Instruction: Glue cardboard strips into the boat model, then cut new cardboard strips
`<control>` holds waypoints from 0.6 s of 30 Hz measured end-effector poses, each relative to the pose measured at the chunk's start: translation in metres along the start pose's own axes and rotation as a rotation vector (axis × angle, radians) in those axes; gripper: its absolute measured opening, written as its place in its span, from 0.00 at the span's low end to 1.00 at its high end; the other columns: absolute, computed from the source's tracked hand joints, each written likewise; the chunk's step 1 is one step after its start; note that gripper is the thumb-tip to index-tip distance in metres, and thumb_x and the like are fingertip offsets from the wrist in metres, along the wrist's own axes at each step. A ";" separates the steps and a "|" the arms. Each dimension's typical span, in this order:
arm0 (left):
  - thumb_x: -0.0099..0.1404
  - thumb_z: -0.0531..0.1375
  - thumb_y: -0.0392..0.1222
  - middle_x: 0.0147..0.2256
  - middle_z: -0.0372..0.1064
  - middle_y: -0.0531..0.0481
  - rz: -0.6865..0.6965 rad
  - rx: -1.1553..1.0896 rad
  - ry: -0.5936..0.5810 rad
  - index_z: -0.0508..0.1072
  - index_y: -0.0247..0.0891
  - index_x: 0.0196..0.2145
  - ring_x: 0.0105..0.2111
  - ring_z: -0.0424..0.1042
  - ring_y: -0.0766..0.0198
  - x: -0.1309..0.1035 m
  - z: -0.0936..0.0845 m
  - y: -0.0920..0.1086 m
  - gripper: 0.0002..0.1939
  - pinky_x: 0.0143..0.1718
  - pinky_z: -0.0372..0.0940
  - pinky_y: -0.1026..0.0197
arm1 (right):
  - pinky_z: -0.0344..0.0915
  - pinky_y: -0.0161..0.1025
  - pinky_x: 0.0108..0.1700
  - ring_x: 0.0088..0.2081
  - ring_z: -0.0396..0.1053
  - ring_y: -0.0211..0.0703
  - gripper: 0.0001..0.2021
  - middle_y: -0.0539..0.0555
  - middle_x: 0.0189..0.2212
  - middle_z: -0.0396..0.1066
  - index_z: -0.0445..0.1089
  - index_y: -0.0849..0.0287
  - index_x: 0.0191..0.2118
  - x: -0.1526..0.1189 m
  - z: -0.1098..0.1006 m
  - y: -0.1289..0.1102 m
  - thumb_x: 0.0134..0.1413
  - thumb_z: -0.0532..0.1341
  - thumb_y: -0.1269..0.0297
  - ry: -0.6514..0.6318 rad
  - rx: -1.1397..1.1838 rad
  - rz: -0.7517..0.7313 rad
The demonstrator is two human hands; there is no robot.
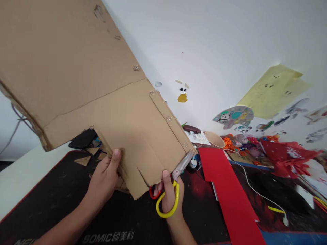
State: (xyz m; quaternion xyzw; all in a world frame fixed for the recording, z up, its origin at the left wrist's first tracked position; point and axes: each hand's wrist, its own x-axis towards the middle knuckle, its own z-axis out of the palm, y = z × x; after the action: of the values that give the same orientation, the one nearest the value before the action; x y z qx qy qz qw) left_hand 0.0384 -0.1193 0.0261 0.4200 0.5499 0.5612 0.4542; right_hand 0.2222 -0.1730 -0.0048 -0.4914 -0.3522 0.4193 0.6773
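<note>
A large sheet of brown cardboard [133, 129] rises tilted in front of me, with a rectangular notch in its lower left and a short slit near its bottom edge. My left hand [104, 175] grips the cardboard by the strip beside the notch, thumb on the near face. In my right hand [172, 195] is a pair of scissors [167, 215] with yellow and red handles. Their blades meet the cardboard's lower right edge, and my right thumb presses near its bottom edge. The far-side fingers of both hands are partly hidden.
A black desk mat [143, 221] covers the desk. To the right lies a red sheet [227, 190], with a white cable [251, 187] beyond it. Cardboard scraps [83, 160] lie behind at left. Crumpled red wrapping [286, 158] and colourful flowers [230, 142] stand along the wall.
</note>
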 end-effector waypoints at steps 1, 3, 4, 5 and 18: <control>0.67 0.62 0.76 0.52 0.84 0.38 -0.006 0.021 0.003 0.84 0.41 0.51 0.58 0.80 0.37 0.001 -0.003 0.003 0.36 0.63 0.73 0.40 | 0.65 0.35 0.17 0.12 0.63 0.38 0.31 0.46 0.11 0.64 0.64 0.54 0.24 -0.001 0.001 0.002 0.59 0.70 0.31 -0.012 -0.005 -0.006; 0.65 0.63 0.77 0.51 0.85 0.39 -0.034 -0.002 -0.001 0.84 0.41 0.52 0.55 0.81 0.38 0.001 -0.007 0.011 0.37 0.59 0.76 0.42 | 0.66 0.35 0.18 0.12 0.63 0.38 0.32 0.46 0.11 0.63 0.64 0.53 0.23 -0.003 0.003 0.006 0.61 0.69 0.32 -0.034 -0.006 -0.012; 0.64 0.64 0.77 0.50 0.85 0.39 -0.044 -0.028 0.000 0.84 0.41 0.52 0.53 0.83 0.38 0.001 -0.008 0.014 0.37 0.55 0.79 0.44 | 0.66 0.35 0.18 0.12 0.63 0.38 0.32 0.46 0.11 0.63 0.65 0.54 0.22 -0.004 0.004 0.009 0.62 0.68 0.32 -0.042 -0.004 -0.012; 0.63 0.66 0.77 0.49 0.86 0.39 -0.058 -0.052 -0.009 0.84 0.41 0.51 0.51 0.83 0.38 0.001 -0.010 0.017 0.38 0.51 0.81 0.45 | 0.66 0.35 0.18 0.12 0.63 0.39 0.31 0.46 0.11 0.63 0.66 0.54 0.23 -0.004 0.005 0.011 0.62 0.67 0.32 -0.048 -0.002 -0.010; 0.57 0.72 0.73 0.40 0.86 0.40 -0.158 -0.272 -0.064 0.83 0.39 0.49 0.44 0.85 0.37 -0.005 -0.004 0.025 0.36 0.36 0.84 0.47 | 0.59 0.32 0.14 0.10 0.60 0.37 0.32 0.44 0.11 0.62 0.64 0.53 0.27 0.007 0.009 0.024 0.57 0.68 0.28 -0.050 0.033 0.081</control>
State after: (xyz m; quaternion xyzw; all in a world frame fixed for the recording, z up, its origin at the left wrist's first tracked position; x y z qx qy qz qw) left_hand 0.0350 -0.1248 0.0512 0.3279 0.4851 0.5794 0.5670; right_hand 0.2119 -0.1590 -0.0252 -0.4836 -0.3419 0.4642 0.6586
